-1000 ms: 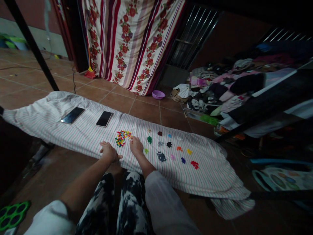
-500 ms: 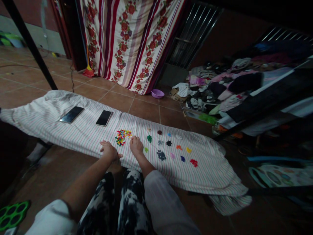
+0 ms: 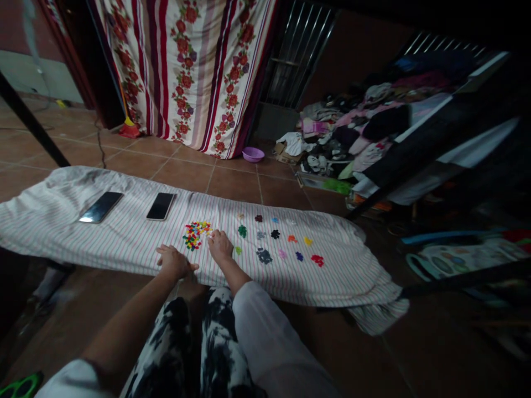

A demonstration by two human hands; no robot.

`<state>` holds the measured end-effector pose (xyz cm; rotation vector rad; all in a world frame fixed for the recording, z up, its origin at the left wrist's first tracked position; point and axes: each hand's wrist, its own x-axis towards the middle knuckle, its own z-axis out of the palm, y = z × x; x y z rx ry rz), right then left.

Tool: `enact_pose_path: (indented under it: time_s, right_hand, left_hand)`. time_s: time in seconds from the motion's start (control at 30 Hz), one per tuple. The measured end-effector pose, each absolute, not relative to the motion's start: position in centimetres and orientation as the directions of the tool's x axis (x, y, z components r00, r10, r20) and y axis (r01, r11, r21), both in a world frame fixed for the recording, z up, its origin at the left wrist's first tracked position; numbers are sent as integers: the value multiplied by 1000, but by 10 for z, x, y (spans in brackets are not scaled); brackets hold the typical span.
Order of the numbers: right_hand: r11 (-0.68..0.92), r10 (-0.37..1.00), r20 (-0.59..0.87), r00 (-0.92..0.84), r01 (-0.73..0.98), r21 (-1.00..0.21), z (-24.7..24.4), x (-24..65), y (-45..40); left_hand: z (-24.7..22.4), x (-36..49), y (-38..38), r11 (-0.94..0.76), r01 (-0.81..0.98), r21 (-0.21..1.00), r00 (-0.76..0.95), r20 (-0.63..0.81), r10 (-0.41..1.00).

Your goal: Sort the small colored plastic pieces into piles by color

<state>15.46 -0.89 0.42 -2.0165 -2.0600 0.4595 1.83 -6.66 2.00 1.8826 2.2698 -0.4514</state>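
Note:
A mixed heap of small bright pieces (image 3: 194,235), in red, yellow, green and other colours, lies on the striped cloth (image 3: 136,243). My right hand (image 3: 219,246) is at the heap's right edge with its fingers curled together; anything in them is too small to make out. My left hand (image 3: 174,262) rests on the near edge of the cloth, fingers spread and holding nothing. Right of my hands the pieces lie in separate one-colour clusters, among them a dark green cluster (image 3: 241,231), a dark grey cluster (image 3: 264,255), a black cluster (image 3: 275,234) and a red cluster (image 3: 317,260).
Two phones, a larger phone (image 3: 102,207) and a smaller phone (image 3: 161,206), lie on the cloth to the left. Beyond it are a purple basin (image 3: 253,155) on the tiled floor, a flowered curtain (image 3: 186,72) and a clothes pile (image 3: 352,127).
The whole view has shifted, so most things appear farther left. My right hand stays by the mixed heap with its fingers curled, and my left hand remains spread at the cloth's edge.

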Motion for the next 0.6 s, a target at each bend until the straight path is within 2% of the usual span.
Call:
enact_pose_path:
  time_s: [0.17,0.3,0.6]
  right_hand:
    - [23,998,-39,-40,931,-365,-3,156,-10]
    - [47,998,-21,-60,914,-402,-3,160,-11]
    - [108,990,2,-143,741,-663,-1,207,-14]
  left_hand:
    - [23,18,-66,104,991,-88,-125,-293,948]
    - [29,19,-68,80,989,-125,-117,-319,941]
    - [32,18,-71,37,978,-206,-104,-325,940]
